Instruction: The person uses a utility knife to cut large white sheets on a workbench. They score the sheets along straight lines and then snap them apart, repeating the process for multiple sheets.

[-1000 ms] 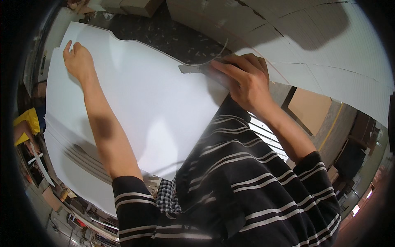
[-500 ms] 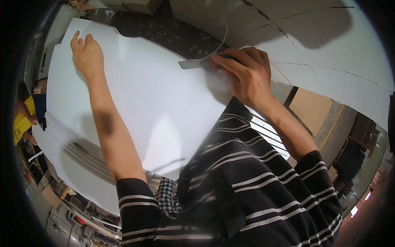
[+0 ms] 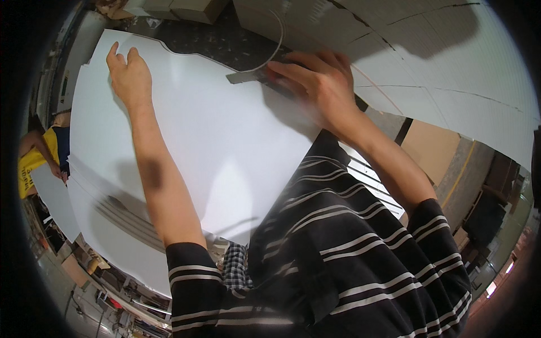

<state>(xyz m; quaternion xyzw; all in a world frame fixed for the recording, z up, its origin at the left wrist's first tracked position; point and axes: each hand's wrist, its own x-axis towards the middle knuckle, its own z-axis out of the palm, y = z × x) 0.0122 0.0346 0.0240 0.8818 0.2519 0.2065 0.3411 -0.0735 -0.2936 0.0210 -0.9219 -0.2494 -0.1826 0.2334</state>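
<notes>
From the head camera, a large white sheet lies flat across the tabletop, spreading from the far left down toward the person's striped shirt. The left hand rests on the sheet's far left corner, palm down and fingers spread, pressing rather than gripping. The right hand sits at the sheet's far edge, its fingers curled around a dark narrow tool that lies along the cut edge. A thin white strip curls up and away beside that tool.

The sheet looks light and fairly stiff, likely foam board or thick card, smooth enough to slide and easy to dent or crease; I would hold it flat with an open palm near the edge being worked.

The tool is blurred and half covered by the right hand, so its kind is unclear. More white panels lie at far right. The sheet's near edge is hidden by the person's body. A person in yellow is cut off at the left.
</notes>
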